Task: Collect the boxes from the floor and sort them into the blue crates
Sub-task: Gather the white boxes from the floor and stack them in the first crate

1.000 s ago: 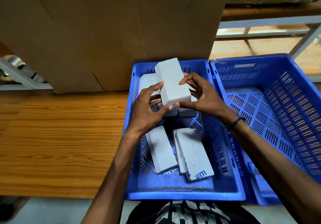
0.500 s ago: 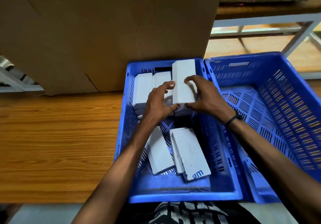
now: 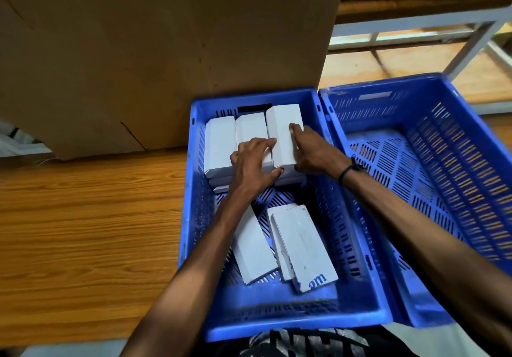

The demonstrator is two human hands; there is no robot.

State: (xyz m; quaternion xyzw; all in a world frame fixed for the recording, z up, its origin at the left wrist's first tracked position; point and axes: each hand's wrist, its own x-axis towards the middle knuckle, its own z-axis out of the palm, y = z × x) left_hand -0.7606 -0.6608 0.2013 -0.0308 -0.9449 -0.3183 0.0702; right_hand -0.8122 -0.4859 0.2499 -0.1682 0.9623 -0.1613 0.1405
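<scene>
A white box [image 3: 283, 132] lies at the right end of a row at the far end of the left blue crate [image 3: 277, 326]. My left hand [image 3: 253, 165] grips its left side, thumb at its near end. My right hand [image 3: 314, 150] holds its right side, fingers on top. Two more white boxes [image 3: 220, 146] [image 3: 250, 129] fill the row to the left, with others beneath. A loose white box [image 3: 253, 248] and a flat box with blue letters [image 3: 303, 248] lie in the crate's near half. The right blue crate [image 3: 476, 168] holds nothing.
Both crates stand side by side on a wooden table [image 3: 83, 232]. A large cardboard box [image 3: 166, 52] stands right behind the left crate. A grey metal shelf frame [image 3: 471, 32] rises at the back right.
Both hands have carried the white box from above the crate's middle to the far right end of the row and lowered it flat beside the other two.
</scene>
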